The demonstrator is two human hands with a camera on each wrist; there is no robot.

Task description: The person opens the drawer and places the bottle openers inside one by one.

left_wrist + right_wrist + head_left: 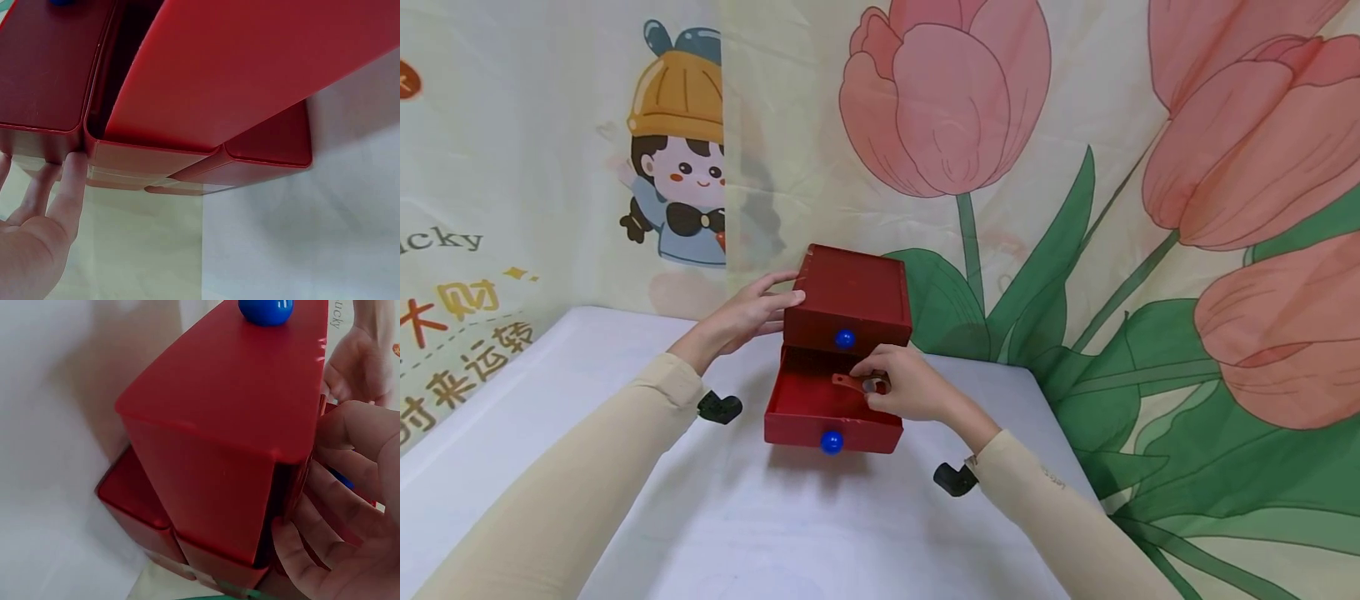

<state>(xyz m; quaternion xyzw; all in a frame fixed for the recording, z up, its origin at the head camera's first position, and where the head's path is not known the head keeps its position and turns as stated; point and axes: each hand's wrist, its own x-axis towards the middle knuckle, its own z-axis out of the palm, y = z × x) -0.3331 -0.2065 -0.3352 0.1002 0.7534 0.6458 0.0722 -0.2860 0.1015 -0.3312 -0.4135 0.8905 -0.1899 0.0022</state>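
A red drawer cabinet stands on the table, its upper drawer closed behind a blue knob. Below that, a drawer is pulled out, and another red tier sits under it. My left hand rests against the cabinet's left side with extended fingers, fingertips at the upper tier's wall. Over the open drawer, my right hand pinches a small reddish-brown strap-like piece with a hole at its end and a dark round part; the fingers cover the rest, so I cannot tell its kind.
The white-covered table extends around the cabinet. A printed cloth with tulips and a cartoon figure hangs close behind. Black wrist-worn pieces show beside the left sleeve and the right sleeve.
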